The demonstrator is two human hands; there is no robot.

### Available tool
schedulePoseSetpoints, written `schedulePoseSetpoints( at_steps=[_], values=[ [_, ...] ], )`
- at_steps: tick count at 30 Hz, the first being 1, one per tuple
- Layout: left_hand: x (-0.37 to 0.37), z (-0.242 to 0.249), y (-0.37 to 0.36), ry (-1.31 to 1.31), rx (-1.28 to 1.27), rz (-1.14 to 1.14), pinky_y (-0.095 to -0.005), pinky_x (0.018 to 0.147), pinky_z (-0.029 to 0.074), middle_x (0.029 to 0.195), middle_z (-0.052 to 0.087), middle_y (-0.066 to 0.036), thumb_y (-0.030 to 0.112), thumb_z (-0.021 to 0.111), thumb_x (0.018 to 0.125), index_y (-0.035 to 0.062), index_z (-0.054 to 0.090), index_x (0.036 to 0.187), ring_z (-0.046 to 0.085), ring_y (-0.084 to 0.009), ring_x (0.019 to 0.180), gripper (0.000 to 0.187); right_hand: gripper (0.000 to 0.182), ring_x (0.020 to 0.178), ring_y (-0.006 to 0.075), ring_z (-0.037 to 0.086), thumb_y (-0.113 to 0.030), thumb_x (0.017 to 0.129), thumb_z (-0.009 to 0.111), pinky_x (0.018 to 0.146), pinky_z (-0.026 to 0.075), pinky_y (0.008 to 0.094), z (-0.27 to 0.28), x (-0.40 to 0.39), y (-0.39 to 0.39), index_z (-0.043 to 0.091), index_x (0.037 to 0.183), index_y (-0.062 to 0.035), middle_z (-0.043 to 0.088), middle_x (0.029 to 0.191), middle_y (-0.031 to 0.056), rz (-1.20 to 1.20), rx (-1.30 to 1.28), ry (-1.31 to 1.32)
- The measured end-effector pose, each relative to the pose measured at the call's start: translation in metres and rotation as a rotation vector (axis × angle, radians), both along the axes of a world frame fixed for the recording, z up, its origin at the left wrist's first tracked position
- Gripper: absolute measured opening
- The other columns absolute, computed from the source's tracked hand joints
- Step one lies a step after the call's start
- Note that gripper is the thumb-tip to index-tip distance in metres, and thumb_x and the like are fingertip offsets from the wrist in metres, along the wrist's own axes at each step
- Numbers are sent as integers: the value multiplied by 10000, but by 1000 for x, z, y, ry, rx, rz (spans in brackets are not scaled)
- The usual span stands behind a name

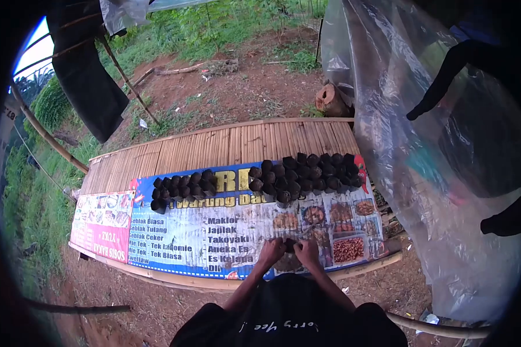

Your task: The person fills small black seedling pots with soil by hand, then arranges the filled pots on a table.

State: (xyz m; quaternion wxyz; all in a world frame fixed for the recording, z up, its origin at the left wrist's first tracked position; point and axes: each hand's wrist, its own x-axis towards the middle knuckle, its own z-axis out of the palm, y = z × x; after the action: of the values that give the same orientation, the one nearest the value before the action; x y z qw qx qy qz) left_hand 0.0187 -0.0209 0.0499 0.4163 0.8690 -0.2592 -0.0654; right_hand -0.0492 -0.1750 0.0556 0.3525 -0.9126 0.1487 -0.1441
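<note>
Two hands: the left hand (271, 253) and the right hand (307, 253) meet at the near side of the bench (231, 144), right of its middle.
Pot in hand: one small dark pot (290, 245) sits between the hands, above the lower edge of the banner (179, 223).
Grip: the fingers of both hands grasp the pot, one hand at each side; its contents are too small to tell.
Left group: black pots (185, 188) stand close together in slanting rows on the blue part of the banner, well apart from the hands.
Right group: a larger set of black pots (304, 176) stands ahead of the hands, packed close, beside a printed red chilli.
Banner: printed with menu words and food photos; a red-and-white sheet (103, 222) lies at its left end.
Bench top: bare bamboo slats show beyond the banner.
Right side: clear plastic (382, 110) hangs beside the bench, with a log (333, 99) near it.
Left side: a dark cloth (87, 81) hangs near a slanting pole (130, 81).
</note>
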Motion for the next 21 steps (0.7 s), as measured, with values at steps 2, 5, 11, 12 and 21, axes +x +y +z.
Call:
schedulePoseSetpoints(
  at_steps=[2, 5, 11, 12, 21],
  values=[
    [11, 2, -3, 112, 173, -62, -511, 674, 486, 757, 609, -261, 134, 547, 759, -21, 587, 748, 602, -430, 730, 161, 249, 643, 397, 599, -238, 760, 597, 618, 476, 480, -21, 3, -4, 617, 674, -4, 601, 654, 218, 9, -9, 93],
    [17, 26, -3, -18, 79, -155, -486, 648, 479, 745, 605, -227, 124, 566, 744, -1, 568, 739, 595, -411, 720, 126, 243, 637, 394, 603, -231, 767, 600, 598, 474, 471, -14, 1, -8, 618, 679, -5, 604, 656, 214, 0, 64, 79],
    [28, 12, 0, -13, 110, -183, -468, 611, 475, 712, 602, -197, 121, 577, 764, 6, 559, 733, 596, -397, 674, 120, 234, 636, 400, 601, -224, 764, 610, 573, 464, 460, -20, -2, -7, 616, 682, -5, 599, 648, 218, 29, 169, 33],
    [31, 16, -3, -16, 104, -182, -468, 611, 475, 712, 602, -197, 121, 577, 764, 6, 559, 733, 596, -397, 674, 120, 244, 632, 397, 601, -227, 765, 610, 571, 462, 458, -17, 0, -8, 608, 671, -1, 599, 643, 215, 25, 149, 29],
    [20, 16, -2, -26, 62, -108, -480, 627, 471, 703, 613, -208, 225, 624, 794, 6, 560, 755, 603, -396, 672, 231, 325, 614, 391, 591, -279, 808, 619, 550, 439, 450, -7, -6, -8, 573, 674, 13, 577, 609, 199, -12, 150, 39]
  ],
)
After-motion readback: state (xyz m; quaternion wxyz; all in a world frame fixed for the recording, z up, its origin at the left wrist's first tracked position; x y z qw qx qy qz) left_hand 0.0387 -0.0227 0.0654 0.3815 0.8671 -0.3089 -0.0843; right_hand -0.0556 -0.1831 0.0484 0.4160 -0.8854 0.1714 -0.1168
